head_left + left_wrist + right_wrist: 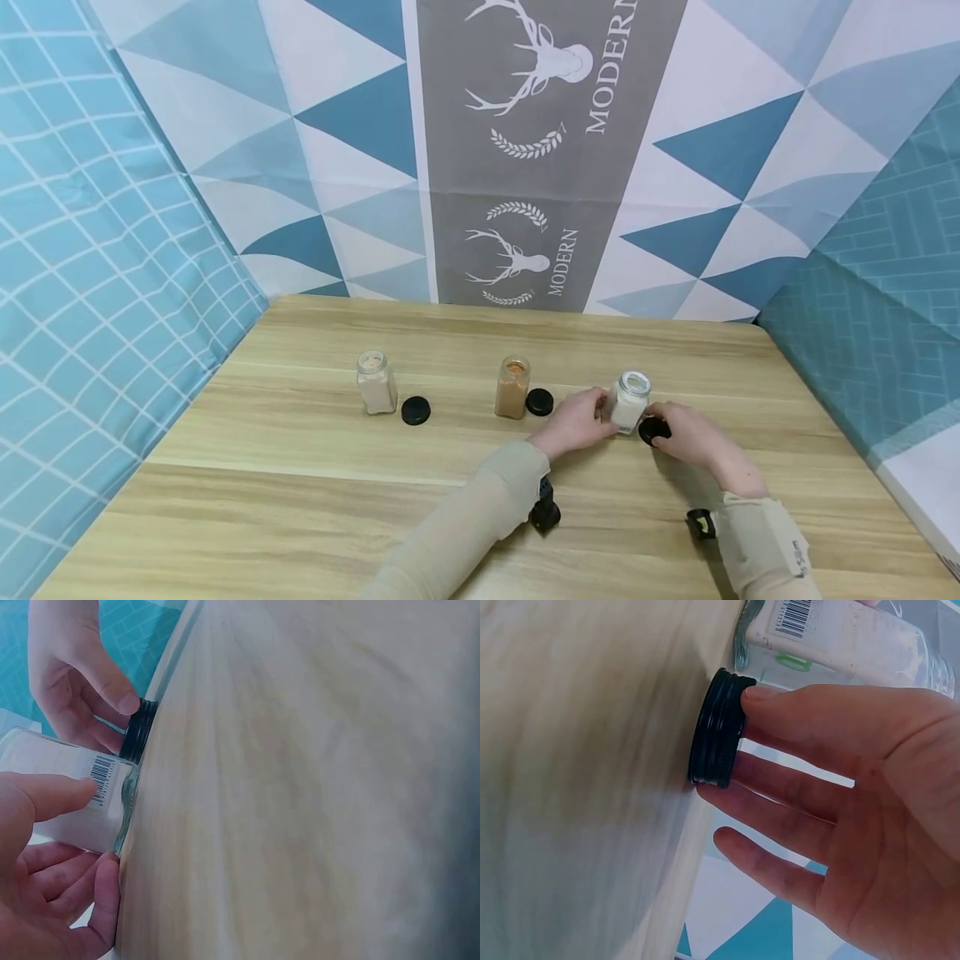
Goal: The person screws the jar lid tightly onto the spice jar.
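On the right of the table stands an uncapped glass jar of white powder (628, 403), tilted slightly in the head view. The left hand (576, 423) holds it low down, thumb across the barcode label (102, 780) in the left wrist view. Just right of the jar, a black lid (654, 430) lies on the table, pinched at its edge by the right hand (692, 435). In the right wrist view the thumb and fingers of that hand touch the rim of the lid (721, 729), with the jar (847, 637) close beside it.
An open jar of orange-brown powder (512, 388) stands left of the hands, a black lid (539, 402) beside it. Farther left are an open jar of pale powder (377, 385) and its neighbouring black lid (416, 410). Patterned cloth (360, 125) hangs behind the wooden table (300, 500).
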Motion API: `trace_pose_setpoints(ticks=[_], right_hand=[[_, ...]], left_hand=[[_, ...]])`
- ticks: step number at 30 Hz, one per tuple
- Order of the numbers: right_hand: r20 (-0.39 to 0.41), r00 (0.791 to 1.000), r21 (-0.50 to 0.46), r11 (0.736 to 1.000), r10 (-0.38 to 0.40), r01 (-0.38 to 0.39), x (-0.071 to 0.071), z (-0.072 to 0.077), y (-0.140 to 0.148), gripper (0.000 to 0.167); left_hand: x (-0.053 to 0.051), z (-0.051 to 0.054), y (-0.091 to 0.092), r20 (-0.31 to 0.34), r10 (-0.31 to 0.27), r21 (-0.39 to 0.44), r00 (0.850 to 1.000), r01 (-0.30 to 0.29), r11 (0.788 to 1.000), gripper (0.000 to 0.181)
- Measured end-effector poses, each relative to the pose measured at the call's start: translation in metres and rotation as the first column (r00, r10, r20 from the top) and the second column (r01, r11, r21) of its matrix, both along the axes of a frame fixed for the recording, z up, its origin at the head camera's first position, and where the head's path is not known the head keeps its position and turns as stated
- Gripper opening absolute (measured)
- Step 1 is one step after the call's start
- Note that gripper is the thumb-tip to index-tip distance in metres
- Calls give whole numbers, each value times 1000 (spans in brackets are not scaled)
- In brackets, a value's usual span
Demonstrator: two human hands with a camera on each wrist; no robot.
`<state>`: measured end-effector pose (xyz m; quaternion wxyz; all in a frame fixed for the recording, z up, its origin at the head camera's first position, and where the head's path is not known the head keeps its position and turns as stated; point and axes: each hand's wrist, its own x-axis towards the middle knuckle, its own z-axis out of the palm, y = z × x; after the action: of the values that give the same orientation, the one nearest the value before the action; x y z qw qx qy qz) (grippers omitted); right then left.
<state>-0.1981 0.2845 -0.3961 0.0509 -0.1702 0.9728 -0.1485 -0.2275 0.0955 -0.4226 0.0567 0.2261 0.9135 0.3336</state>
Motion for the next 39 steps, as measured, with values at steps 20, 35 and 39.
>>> trace_pose_setpoints(ticks=[20, 35, 39], right_hand=[[17, 1000, -31, 999, -11, 12, 3, 1, 0, 41], [-86, 995, -62, 997, -42, 37, 6, 8, 4, 36], [-87, 992, -65, 995, -86, 81, 8, 12, 3, 36]], left_hand=[[-2, -2, -3, -1, -19, 0, 1000, 19, 1000, 44], [-1, 0, -3, 15, -20, 6, 1000, 20, 1000, 46], [-1, -1, -4, 11, -23, 11, 1000, 23, 1000, 45]])
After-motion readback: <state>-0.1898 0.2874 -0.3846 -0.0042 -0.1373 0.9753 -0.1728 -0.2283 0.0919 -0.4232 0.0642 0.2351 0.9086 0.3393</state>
